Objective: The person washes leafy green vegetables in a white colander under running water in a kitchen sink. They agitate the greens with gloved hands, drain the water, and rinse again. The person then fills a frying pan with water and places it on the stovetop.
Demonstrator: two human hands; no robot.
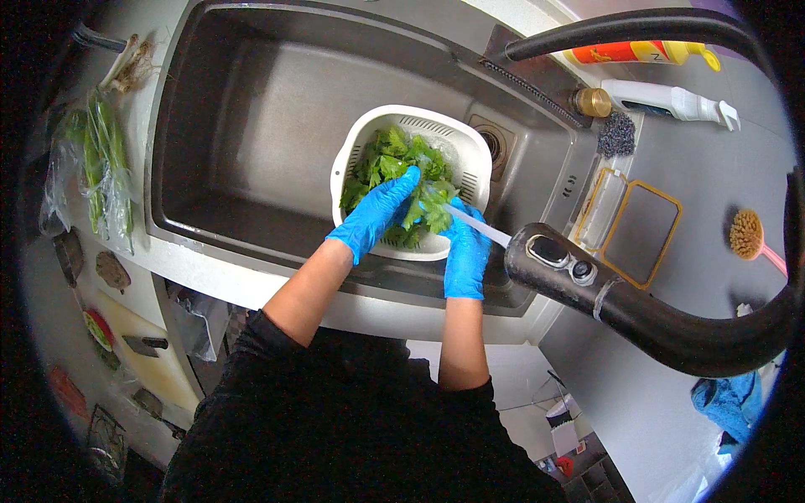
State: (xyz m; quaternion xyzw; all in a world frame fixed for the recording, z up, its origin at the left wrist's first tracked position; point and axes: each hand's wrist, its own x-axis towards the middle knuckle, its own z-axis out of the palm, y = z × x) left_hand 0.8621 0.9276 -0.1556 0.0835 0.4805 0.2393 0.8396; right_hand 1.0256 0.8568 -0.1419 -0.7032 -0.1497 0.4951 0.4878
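A white plastic colander basket [412, 110] with slotted sides stands in the sink, full of leafy greens [393, 165] that look like celery leaves. My left hand [381, 209], in a blue glove, grips a bunch of the leaves over the basket, thumb on top. Also gloved in blue, my right hand [466, 254] holds the near right side of the same bunch [435, 207]. Its fingertips are partly hidden by leaves and water. From the black pull-down faucet head [553, 258], a stream of water [478, 224] runs onto the leaves between my hands.
The dark sink basin [283, 113] has a drain [494, 143] right of the basket. Bagged green onions [104, 163] lie on the left counter, near a cutting board [170, 358] with a knife [146, 345]. Bottles [670, 104], a scouring pad [616, 134] and a brush [746, 234] are at right.
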